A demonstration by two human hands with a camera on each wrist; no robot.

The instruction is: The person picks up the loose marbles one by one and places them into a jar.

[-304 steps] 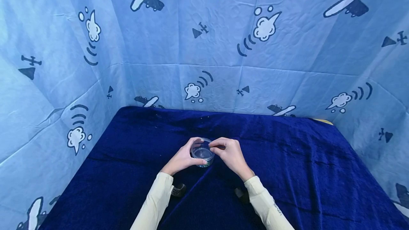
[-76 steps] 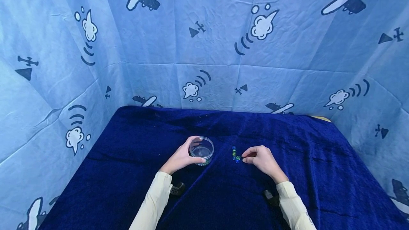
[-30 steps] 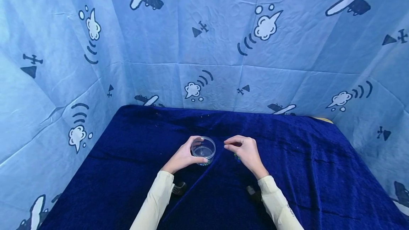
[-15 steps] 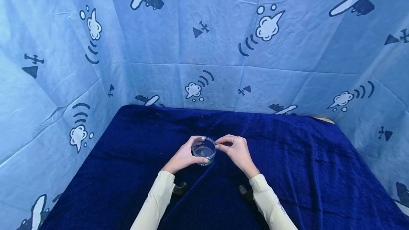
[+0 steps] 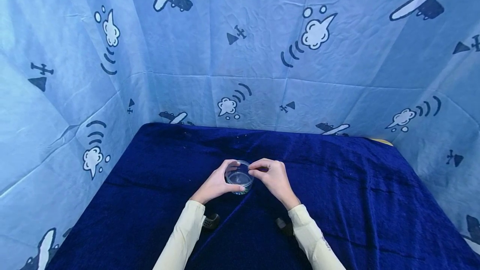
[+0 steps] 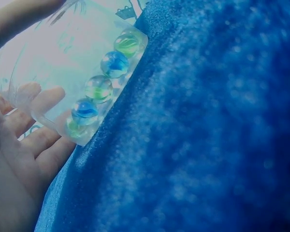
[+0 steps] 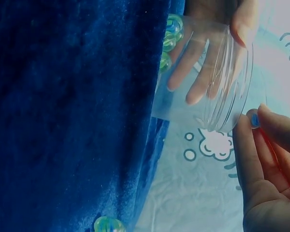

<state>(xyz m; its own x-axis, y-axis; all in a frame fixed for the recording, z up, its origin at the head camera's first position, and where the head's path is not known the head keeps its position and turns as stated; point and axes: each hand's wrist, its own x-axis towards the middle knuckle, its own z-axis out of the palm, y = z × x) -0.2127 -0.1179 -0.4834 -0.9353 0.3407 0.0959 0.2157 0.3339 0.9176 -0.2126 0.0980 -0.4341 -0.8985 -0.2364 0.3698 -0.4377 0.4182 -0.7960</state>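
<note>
Evidently the step in hand is dropping a glass marble into the clear jar (image 7: 217, 106), judging by how the two hands are set. The left hand (image 5: 215, 183) grips the jar from its left side, thumb across the near wall and fingers round the far one, steadying it upright on the cloth-covered worktop (image 5: 150, 220). The right hand (image 5: 276, 179) pinches a blue-cored marble (image 7: 254, 119) between fingertip and thumb, right beside the jar's rim. Whether those fingertips touch the plastic I cannot tell, and the held marble is too small to make out from the head camera.

Inside, several green and blue marbles (image 6: 99, 89) lie along the jar's floor, best seen from the left wrist. At least one loose marble (image 7: 109, 224) sits on the cloth, well apart from the jar, at the bottom edge of the right wrist view.

As I judge it, the next move calls for a small shift inward, so the pinch clears the rim and stands over the mouth, then a gentle release, with the left hand keeping its hold. After that, the marble on the cloth would be the likely one to fetch.
</note>
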